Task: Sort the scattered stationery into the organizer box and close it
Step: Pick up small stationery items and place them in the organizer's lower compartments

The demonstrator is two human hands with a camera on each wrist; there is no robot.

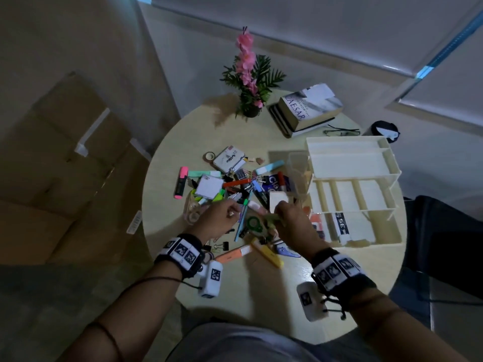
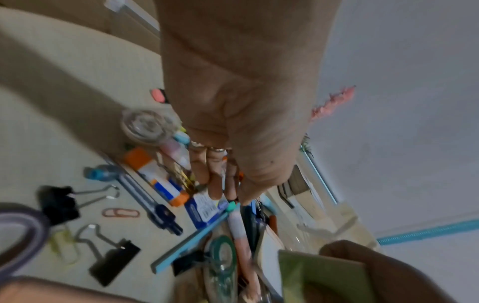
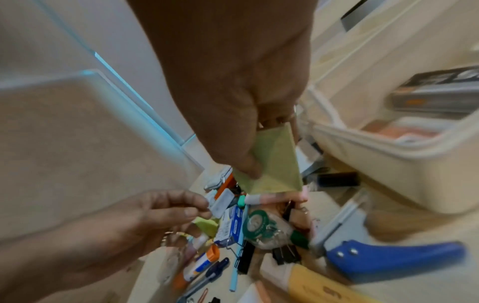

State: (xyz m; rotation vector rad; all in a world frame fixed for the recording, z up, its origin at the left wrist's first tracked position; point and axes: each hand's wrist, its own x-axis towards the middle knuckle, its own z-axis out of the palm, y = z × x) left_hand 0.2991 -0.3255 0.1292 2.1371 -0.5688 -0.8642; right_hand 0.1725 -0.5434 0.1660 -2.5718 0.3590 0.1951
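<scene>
Over the pile in the middle of the table (image 1: 167, 231), the right hand (image 1: 292, 220) pinches a green pad (image 3: 272, 164) of sticky notes between thumb and fingers, lifted clear of the clutter. Beside it the left hand (image 1: 217, 220) pinches a small white case (image 3: 220, 203) at its fingertips. The box (image 1: 366, 178) stands open just right of the pile, with a glue stick (image 1: 341, 226) already lying in a near compartment. The rest of the stationery is scattered: a pink marker (image 1: 181, 181), binder clips (image 2: 111, 260), a tape roll (image 2: 145, 127), blue scissors (image 3: 388, 258). Books (image 1: 308, 111) and a plant (image 1: 249, 74) sit at the far edge. Likely risks: the thin pinch letting the pad slip back into the pile, or a wrist brushing loose pens off the table on the way to the box.
</scene>
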